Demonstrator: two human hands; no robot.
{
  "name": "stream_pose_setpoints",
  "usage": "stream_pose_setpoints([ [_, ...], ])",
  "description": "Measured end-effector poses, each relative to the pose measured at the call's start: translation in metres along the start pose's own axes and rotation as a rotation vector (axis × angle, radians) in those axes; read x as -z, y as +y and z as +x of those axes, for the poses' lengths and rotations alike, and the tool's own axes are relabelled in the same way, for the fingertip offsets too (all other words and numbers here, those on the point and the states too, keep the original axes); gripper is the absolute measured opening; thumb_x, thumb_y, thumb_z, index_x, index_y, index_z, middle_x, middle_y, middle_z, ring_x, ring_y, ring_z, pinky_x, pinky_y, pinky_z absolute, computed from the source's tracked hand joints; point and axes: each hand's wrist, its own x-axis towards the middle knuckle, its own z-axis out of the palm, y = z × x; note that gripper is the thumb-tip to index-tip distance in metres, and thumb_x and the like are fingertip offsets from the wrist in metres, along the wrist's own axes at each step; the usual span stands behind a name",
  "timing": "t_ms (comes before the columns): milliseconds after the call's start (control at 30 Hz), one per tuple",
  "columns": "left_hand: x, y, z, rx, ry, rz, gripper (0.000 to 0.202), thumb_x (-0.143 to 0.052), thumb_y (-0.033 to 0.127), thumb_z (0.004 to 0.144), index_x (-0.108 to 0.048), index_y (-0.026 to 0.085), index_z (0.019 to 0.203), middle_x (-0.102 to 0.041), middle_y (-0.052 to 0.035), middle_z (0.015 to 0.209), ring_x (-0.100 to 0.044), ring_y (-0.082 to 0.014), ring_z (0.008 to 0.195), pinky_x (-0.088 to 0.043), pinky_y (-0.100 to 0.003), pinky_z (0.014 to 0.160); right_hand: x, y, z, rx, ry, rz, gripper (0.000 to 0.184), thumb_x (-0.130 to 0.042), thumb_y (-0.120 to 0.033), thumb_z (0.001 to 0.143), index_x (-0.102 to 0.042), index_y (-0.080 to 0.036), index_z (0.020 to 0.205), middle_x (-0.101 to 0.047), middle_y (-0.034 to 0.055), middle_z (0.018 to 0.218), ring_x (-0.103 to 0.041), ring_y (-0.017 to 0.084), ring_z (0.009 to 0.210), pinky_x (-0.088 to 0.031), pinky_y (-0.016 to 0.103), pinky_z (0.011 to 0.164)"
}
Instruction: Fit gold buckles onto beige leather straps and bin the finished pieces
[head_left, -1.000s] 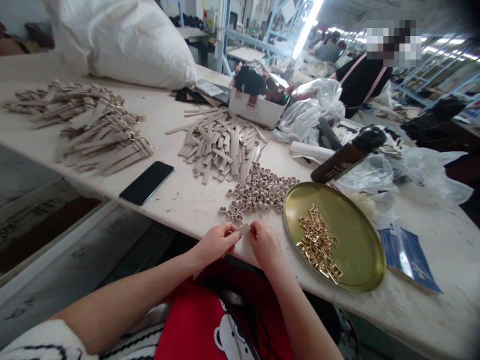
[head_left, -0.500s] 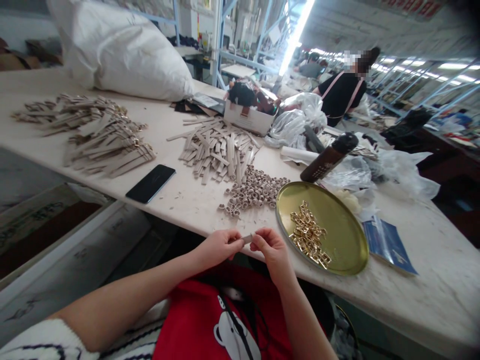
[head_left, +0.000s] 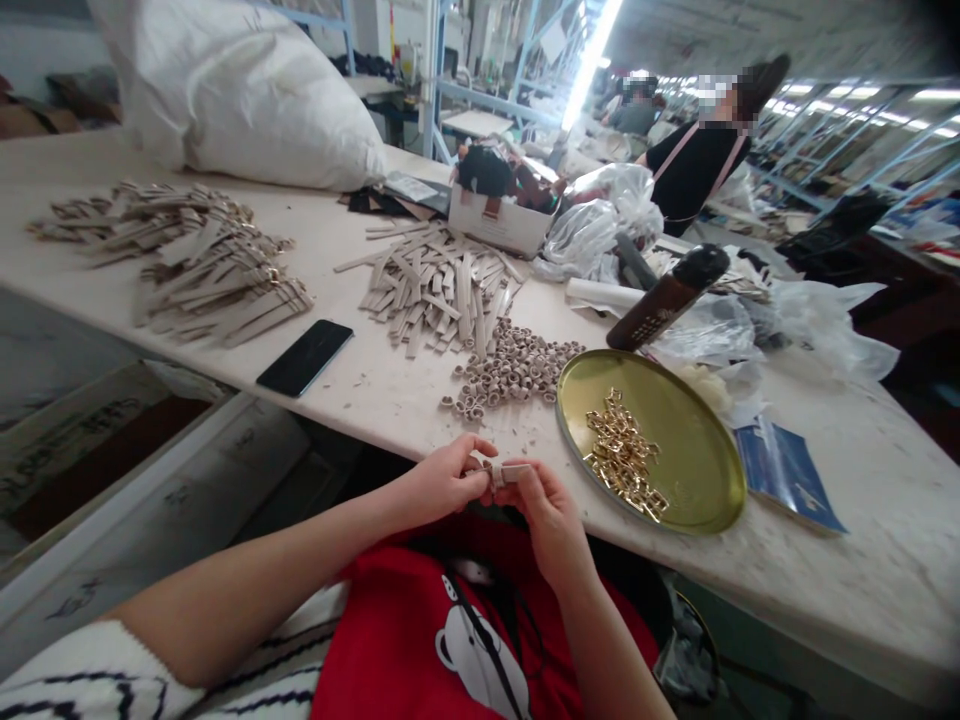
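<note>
Just off the table's front edge, a short light-grey strap (head_left: 514, 472) is held between my two hands. My left hand (head_left: 456, 474) pinches its left end, where a small loop seems to sit around it. The fingers of my right hand (head_left: 546, 503) are closed on the other end. Beyond my hands lies a heap of small grey loops (head_left: 517, 370), and behind it a pile of loose grey strips (head_left: 435, 290). To the right, a round gold-coloured tray (head_left: 697, 480) holds a cluster of gold metal buckles (head_left: 624, 450).
A phone (head_left: 305, 357) and a pile of straps with metal fittings (head_left: 217, 270) lie at left, before a big white sack (head_left: 247, 100). A dark bottle (head_left: 667, 297), plastic bags (head_left: 600, 220) and a blue booklet (head_left: 789, 475) are at right. A person (head_left: 697, 165) stands beyond.
Both hands have shifted on the strap. More of it now shows by my right fingers, and a loop appears at my left fingertips. The view has tilted slightly.
</note>
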Motion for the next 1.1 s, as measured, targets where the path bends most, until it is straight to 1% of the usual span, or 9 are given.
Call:
stream_pose_setpoints([
  [67, 0.001, 0.001, 0.001, 0.013, -0.025, 0.000, 0.027, -0.045, 0.024, 0.077, -0.040, 0.017, 0.102, -0.057, 0.0036, 0.065, -0.043, -0.0061, 0.046, -0.034, -0.015, 0.042, 0.001, -0.002, -0.001, -0.035, -0.004, 0.102, 0.037, -0.050, -0.052, 0.079, -0.058, -0.016, 0.080, -0.061, 0.0019, 0.068, -0.056, 0.012, 0.061, -0.045, 0.027, 0.060],
  [133, 0.001, 0.003, 0.001, 0.032, -0.043, 0.003, 0.028, -0.047, 0.029, 0.077, -0.039, 0.017, 0.101, -0.057, 0.0037, 0.066, -0.044, -0.0065, 0.045, -0.035, -0.016, 0.042, 0.003, -0.001, -0.001, -0.093, -0.019, 0.181, 0.030, -0.057, -0.047, 0.076, -0.057, -0.017, 0.075, -0.058, -0.0002, 0.065, -0.053, 0.011, 0.058, -0.043, 0.023, 0.056],
  [200, 0.001, 0.004, 0.002, 0.054, -0.036, 0.030, 0.032, -0.049, 0.036, 0.077, -0.039, 0.018, 0.102, -0.057, 0.0040, 0.066, -0.045, -0.0071, 0.046, -0.036, -0.017, 0.042, 0.005, 0.001, 0.001, -0.163, -0.031, 0.208, 0.025, -0.065, -0.041, 0.071, -0.056, -0.019, 0.079, -0.055, -0.0026, 0.064, -0.049, 0.008, 0.055, -0.041, 0.020, 0.053],
  [333, 0.002, 0.006, 0.006, 0.073, 0.044, 0.235, 0.033, -0.054, 0.042, 0.074, -0.045, 0.018, 0.094, -0.056, 0.0037, 0.062, -0.049, -0.0096, 0.050, -0.033, -0.018, 0.046, 0.009, 0.009, 0.004, -0.339, -0.090, 0.218, 0.039, -0.067, -0.047, 0.066, -0.059, -0.018, 0.091, -0.053, -0.0010, 0.068, -0.043, 0.008, 0.053, -0.041, 0.022, 0.051],
  [467, 0.002, 0.005, 0.014, 0.085, 0.119, 0.429, 0.027, -0.056, 0.044, 0.072, -0.052, 0.017, 0.076, -0.055, 0.0019, 0.060, -0.048, -0.0115, 0.055, -0.030, -0.019, 0.048, 0.015, 0.012, 0.007, -0.396, -0.118, 0.257, 0.031, -0.069, -0.041, 0.065, -0.057, -0.018, 0.082, -0.050, -0.0023, 0.066, -0.042, 0.008, 0.055, -0.039, 0.020, 0.054],
  [567, 0.000, 0.002, 0.019, 0.124, 0.070, 0.391, 0.026, -0.057, 0.043, 0.071, -0.054, 0.017, 0.075, -0.056, 0.0015, 0.063, -0.049, -0.0121, 0.059, -0.032, -0.019, 0.049, 0.019, 0.011, 0.008, -0.432, -0.153, 0.273, 0.029, -0.070, -0.039, 0.064, -0.053, -0.018, 0.074, -0.048, -0.0027, 0.064, -0.041, 0.008, 0.056, -0.037, 0.020, 0.053],
  [733, 0.002, 0.002, 0.021, 0.246, -0.126, -0.005, 0.028, -0.059, 0.043, 0.070, -0.053, 0.017, 0.078, -0.056, 0.0036, 0.064, -0.047, -0.0088, 0.054, -0.034, -0.018, 0.046, 0.021, 0.013, 0.008, -0.257, -0.027, 0.232, 0.031, -0.067, -0.043, 0.067, -0.050, -0.017, 0.072, -0.050, -0.0015, 0.066, -0.044, 0.010, 0.060, -0.039, 0.023, 0.059],
  [933, 0.005, 0.006, 0.017, 0.263, -0.106, -0.045, 0.025, -0.059, 0.039, 0.071, -0.055, 0.016, 0.081, -0.058, 0.0049, 0.063, -0.041, -0.0050, 0.048, -0.031, -0.016, 0.043, 0.018, 0.018, 0.010, 0.049, 0.273, -0.144, 0.027, -0.063, -0.037, 0.072, -0.044, -0.020, 0.077, -0.046, -0.0044, 0.067, -0.043, 0.008, 0.059, -0.038, 0.021, 0.057],
  [1100, 0.002, 0.004, 0.014, 0.285, -0.151, -0.074, 0.029, -0.058, 0.040, 0.071, -0.057, 0.014, 0.083, -0.061, 0.0021, 0.067, -0.041, -0.0051, 0.048, -0.032, -0.017, 0.043, 0.024, 0.019, 0.005, 0.034, 0.134, -0.424, 0.017, -0.053, -0.034, 0.078, -0.049, -0.019, 0.083, -0.042, -0.0059, 0.057, -0.037, 0.008, 0.049, -0.031, 0.020, 0.045],
])
